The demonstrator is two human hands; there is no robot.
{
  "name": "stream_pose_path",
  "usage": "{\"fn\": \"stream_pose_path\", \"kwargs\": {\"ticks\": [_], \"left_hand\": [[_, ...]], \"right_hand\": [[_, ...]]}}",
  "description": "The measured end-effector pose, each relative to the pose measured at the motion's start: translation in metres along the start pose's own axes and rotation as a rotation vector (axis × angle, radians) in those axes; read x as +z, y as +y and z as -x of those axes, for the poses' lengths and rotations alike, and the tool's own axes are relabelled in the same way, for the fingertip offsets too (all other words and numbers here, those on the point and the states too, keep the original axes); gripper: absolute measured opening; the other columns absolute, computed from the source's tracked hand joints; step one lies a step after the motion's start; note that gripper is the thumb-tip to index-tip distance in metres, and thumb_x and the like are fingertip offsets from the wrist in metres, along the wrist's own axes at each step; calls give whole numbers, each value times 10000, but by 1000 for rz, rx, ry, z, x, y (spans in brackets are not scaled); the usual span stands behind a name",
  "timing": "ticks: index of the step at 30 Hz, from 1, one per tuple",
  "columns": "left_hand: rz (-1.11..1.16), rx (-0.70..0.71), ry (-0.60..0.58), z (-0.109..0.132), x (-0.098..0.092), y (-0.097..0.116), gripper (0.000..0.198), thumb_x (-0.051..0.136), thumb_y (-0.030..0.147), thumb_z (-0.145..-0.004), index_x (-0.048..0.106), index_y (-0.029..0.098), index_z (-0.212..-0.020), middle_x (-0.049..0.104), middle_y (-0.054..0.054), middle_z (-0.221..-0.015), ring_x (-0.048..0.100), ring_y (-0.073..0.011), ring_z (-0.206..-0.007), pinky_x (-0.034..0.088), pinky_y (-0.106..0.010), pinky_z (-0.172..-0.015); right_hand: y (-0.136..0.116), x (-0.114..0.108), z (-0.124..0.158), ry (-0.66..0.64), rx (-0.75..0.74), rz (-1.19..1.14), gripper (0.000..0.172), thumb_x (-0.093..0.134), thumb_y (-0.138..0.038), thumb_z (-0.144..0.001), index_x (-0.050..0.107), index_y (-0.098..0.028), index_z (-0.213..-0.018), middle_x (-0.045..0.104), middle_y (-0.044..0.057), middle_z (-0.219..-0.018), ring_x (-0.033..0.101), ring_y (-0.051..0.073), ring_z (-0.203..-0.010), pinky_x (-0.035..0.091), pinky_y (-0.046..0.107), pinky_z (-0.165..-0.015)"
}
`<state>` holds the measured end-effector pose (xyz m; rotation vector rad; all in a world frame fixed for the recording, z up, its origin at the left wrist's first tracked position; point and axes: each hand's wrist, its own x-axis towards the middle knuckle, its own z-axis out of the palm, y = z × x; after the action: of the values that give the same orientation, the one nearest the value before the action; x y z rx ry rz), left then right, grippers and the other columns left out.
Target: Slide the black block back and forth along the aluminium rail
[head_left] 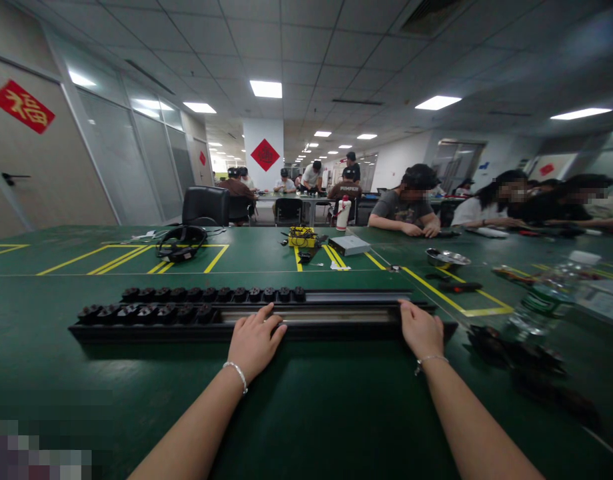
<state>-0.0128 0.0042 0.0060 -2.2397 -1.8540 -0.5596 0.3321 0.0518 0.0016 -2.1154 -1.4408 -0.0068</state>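
A long black rail tray (331, 313) lies across the green table in front of me, with two rows of several small black parts (186, 303) seated along its left half. My left hand (255, 341) rests on the tray's near edge at the middle, fingers curled over it. Over at the right part of the tray, my right hand (420, 329) lies with its fingers bent over the rail. Both wrists wear thin bracelets.
A pile of loose black parts (516, 357) and a plastic water bottle (541, 300) lie to the right. Farther back sit a black headset (180, 243), a yellow box (301, 237), a grey box (350, 245) and a metal bowl (446, 257). Other people sit at the tables beyond.
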Motion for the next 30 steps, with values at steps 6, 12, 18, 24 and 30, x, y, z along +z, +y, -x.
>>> {"fn": "stream_pose_path", "kwargs": {"ticks": [6, 12, 18, 24, 30], "left_hand": [[11, -16, -13, 0, 0, -1, 378, 274, 468, -856, 592, 322, -999, 431, 10, -1328, 512, -196, -1033, 337, -375, -853], [23, -24, -22, -1, -2, 1, 376, 277, 467, -855, 591, 328, -1007, 435, 13, -1325, 511, -194, -1031, 336, -377, -858], [16, -21, -19, 0, 0, 0, 388, 266, 473, -857, 589, 323, -1010, 425, 10, -1333, 511, -195, -1026, 337, -379, -860], [15, -22, -22, 0, -2, 1, 378, 277, 470, -855, 595, 324, -998, 434, 10, -1325, 513, -196, -1027, 338, -376, -859], [23, -30, -42, 0, -5, 3, 384, 274, 466, -856, 593, 319, -1011, 431, 8, -1329, 508, -194, -1034, 337, -378, -866]], "right_hand": [[-1, -1, 1, 8, -11, 6, 490, 188, -394, -858, 563, -234, -1130, 587, 73, -1141, 486, 219, -1072, 199, 445, -985], [-1, 0, 1, 9, -12, 17, 506, 163, -400, -863, 556, -231, -1134, 597, 75, -1119, 497, 214, -1054, 200, 445, -985], [-2, -2, 2, 7, -15, 23, 507, 154, -391, -867, 556, -226, -1130, 606, 78, -1094, 509, 209, -1033, 213, 443, -979], [-3, -2, 3, 16, -9, 38, 479, 180, -354, -861, 554, -211, -1124, 598, 87, -1112, 511, 226, -1039, 219, 437, -978], [-5, -3, 3, 27, -18, 33, 478, 179, -354, -863, 563, -206, -1108, 611, 93, -1082, 523, 223, -1015, 215, 445, -977]]}}
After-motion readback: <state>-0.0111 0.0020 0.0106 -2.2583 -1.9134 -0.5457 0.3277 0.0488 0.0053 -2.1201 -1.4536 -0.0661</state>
